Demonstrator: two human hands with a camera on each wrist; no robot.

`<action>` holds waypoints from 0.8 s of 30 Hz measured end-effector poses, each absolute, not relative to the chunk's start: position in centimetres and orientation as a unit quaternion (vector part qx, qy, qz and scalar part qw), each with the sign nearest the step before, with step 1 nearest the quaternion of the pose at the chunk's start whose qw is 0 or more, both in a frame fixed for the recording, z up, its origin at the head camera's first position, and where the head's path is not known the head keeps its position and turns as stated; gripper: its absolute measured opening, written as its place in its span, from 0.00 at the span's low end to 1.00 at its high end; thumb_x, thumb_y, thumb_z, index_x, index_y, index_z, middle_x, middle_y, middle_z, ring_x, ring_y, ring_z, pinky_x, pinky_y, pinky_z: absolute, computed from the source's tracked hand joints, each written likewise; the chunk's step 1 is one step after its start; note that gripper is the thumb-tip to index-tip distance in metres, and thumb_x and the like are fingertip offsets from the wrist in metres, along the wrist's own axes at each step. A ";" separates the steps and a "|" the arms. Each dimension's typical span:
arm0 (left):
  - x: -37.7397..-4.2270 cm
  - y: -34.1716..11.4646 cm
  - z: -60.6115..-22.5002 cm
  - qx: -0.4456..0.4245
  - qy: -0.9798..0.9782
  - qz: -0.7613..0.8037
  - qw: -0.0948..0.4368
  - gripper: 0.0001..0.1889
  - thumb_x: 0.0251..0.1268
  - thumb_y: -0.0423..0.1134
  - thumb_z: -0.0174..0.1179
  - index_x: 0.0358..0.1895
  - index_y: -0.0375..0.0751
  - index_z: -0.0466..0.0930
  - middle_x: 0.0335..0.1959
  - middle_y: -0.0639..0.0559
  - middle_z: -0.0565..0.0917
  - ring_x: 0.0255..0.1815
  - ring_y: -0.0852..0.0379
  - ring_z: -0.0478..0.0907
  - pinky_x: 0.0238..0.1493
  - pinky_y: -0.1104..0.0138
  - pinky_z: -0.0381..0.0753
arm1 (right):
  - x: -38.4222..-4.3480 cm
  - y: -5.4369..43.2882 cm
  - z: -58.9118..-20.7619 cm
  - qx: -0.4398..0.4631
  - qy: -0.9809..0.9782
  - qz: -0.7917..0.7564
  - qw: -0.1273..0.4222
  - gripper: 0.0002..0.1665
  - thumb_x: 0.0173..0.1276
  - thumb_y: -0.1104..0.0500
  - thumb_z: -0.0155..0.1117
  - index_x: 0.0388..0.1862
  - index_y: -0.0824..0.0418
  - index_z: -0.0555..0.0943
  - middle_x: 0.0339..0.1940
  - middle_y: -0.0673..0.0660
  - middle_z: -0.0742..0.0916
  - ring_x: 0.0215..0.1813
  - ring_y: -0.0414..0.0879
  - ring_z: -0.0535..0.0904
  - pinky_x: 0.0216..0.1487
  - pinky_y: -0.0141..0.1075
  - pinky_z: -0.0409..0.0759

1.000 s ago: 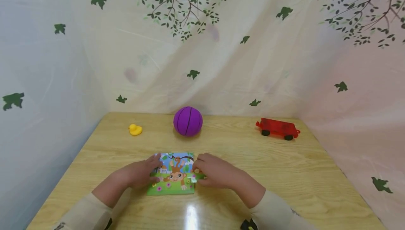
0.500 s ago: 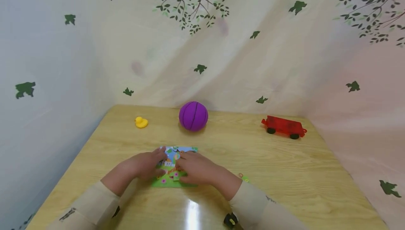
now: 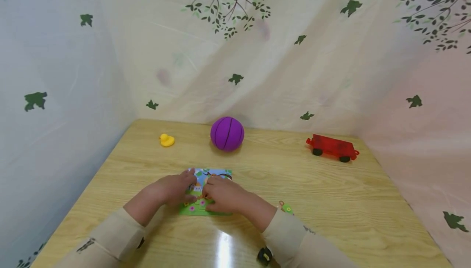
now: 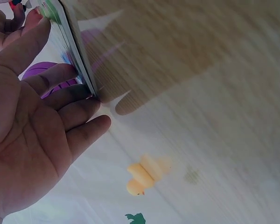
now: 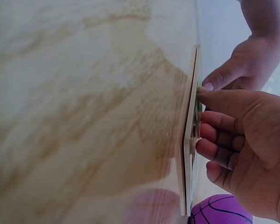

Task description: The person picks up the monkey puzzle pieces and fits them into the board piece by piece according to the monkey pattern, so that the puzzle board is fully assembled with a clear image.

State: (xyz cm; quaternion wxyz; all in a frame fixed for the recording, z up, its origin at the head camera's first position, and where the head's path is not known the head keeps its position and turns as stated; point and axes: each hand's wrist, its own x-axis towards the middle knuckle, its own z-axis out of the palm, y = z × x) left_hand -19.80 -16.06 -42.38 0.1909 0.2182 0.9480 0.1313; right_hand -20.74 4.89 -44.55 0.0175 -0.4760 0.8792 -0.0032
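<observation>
A flat picture puzzle (image 3: 220, 212) with a monkey, flowers and sky lies on the wooden table. My left hand (image 3: 174, 190) rests at its left side, fingers straight and touching the edge and surface. My right hand (image 3: 226, 194) is over the puzzle's right half, thumb and curled fingertips down on a puzzle piece that they largely cover. In the right wrist view the puzzle's edge (image 5: 191, 135) appears as thin stacked layers, with the fingertips against its face. Beside my right sleeve lies another colourful puzzle piece (image 3: 287, 208), partly hidden.
A yellow toy duck (image 3: 167, 140) sits at the back left. Behind the puzzle is a purple ball (image 3: 227, 134) with black lines. A red toy wagon (image 3: 333, 147) stands at the back right. Printed cloth walls border the table (image 3: 331, 202).
My right hand has carried a puzzle piece leftward from the puzzle's right edge onto its surface. The left hand stays at the left side. A loose piece by the right sleeve has come into view.
</observation>
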 end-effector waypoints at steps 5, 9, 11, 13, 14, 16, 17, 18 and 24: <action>-19.9 -16.0 -42.5 0.216 0.949 0.127 0.189 0.19 0.66 0.51 0.62 0.52 0.44 0.74 0.76 0.32 0.57 0.73 0.34 0.63 0.66 0.44 0.72 | -20.7 4.9 -44.6 -0.475 0.879 -0.016 0.031 0.17 0.62 0.44 0.70 0.45 0.50 0.83 0.42 0.44 0.80 0.51 0.39 0.76 0.78 0.37 0.59; -19.8 -16.0 -42.2 0.215 0.949 0.126 0.191 0.19 0.66 0.51 0.62 0.51 0.44 0.74 0.76 0.32 0.57 0.72 0.33 0.64 0.66 0.43 0.72 | -20.7 5.0 -44.4 -0.479 0.876 -0.030 0.036 0.17 0.62 0.45 0.70 0.46 0.51 0.83 0.43 0.44 0.81 0.52 0.40 0.75 0.78 0.37 0.59; -19.8 -15.9 -42.0 0.215 0.949 0.124 0.193 0.20 0.66 0.51 0.62 0.53 0.42 0.74 0.76 0.32 0.57 0.72 0.33 0.63 0.67 0.42 0.71 | -20.6 5.1 -44.2 -0.481 0.875 -0.033 0.035 0.17 0.63 0.45 0.70 0.46 0.52 0.83 0.44 0.45 0.81 0.52 0.40 0.75 0.78 0.39 0.59; -19.8 -15.8 -41.8 0.216 0.950 0.119 0.194 0.22 0.67 0.51 0.62 0.56 0.41 0.73 0.76 0.32 0.56 0.72 0.33 0.63 0.67 0.42 0.70 | -20.6 5.1 -44.1 -0.483 0.874 -0.033 0.033 0.17 0.63 0.46 0.70 0.47 0.52 0.82 0.43 0.45 0.81 0.52 0.41 0.75 0.78 0.40 0.60; -19.9 -15.8 -41.7 0.216 0.949 0.117 0.196 0.24 0.67 0.51 0.62 0.58 0.40 0.72 0.76 0.32 0.56 0.73 0.33 0.62 0.68 0.42 0.69 | -20.6 5.1 -44.1 -0.483 0.874 -0.032 0.032 0.17 0.63 0.46 0.70 0.47 0.52 0.82 0.44 0.45 0.81 0.52 0.41 0.75 0.78 0.41 0.60; -19.9 -15.8 -41.6 0.214 0.949 0.116 0.199 0.25 0.67 0.51 0.62 0.60 0.39 0.72 0.77 0.32 0.55 0.73 0.33 0.61 0.69 0.42 0.68 | -20.5 5.1 -44.1 -0.483 0.875 -0.029 0.030 0.17 0.64 0.46 0.69 0.47 0.52 0.82 0.44 0.46 0.81 0.53 0.41 0.75 0.78 0.43 0.60; -19.9 -15.8 -41.5 0.214 0.949 0.114 0.200 0.25 0.67 0.51 0.62 0.60 0.40 0.72 0.77 0.33 0.55 0.73 0.33 0.61 0.69 0.42 0.68 | -20.5 5.0 -44.1 -0.481 0.876 -0.026 0.030 0.17 0.64 0.46 0.69 0.46 0.52 0.82 0.44 0.45 0.80 0.53 0.41 0.76 0.78 0.43 0.60; -19.9 -15.8 -41.5 0.214 0.949 0.114 0.201 0.25 0.67 0.51 0.62 0.60 0.40 0.72 0.77 0.33 0.55 0.73 0.33 0.61 0.69 0.42 0.68 | -20.5 5.0 -44.1 -0.480 0.876 -0.024 0.030 0.17 0.64 0.46 0.69 0.47 0.52 0.82 0.44 0.45 0.81 0.54 0.41 0.76 0.78 0.44 0.60; -19.9 -15.8 -41.8 0.215 0.947 0.120 0.204 0.22 0.67 0.50 0.62 0.56 0.40 0.73 0.77 0.31 0.54 0.73 0.32 0.61 0.68 0.42 0.69 | -19.7 4.8 -44.4 -0.472 0.881 0.002 0.024 0.16 0.66 0.46 0.66 0.48 0.51 0.83 0.46 0.46 0.81 0.55 0.43 0.76 0.73 0.39 0.68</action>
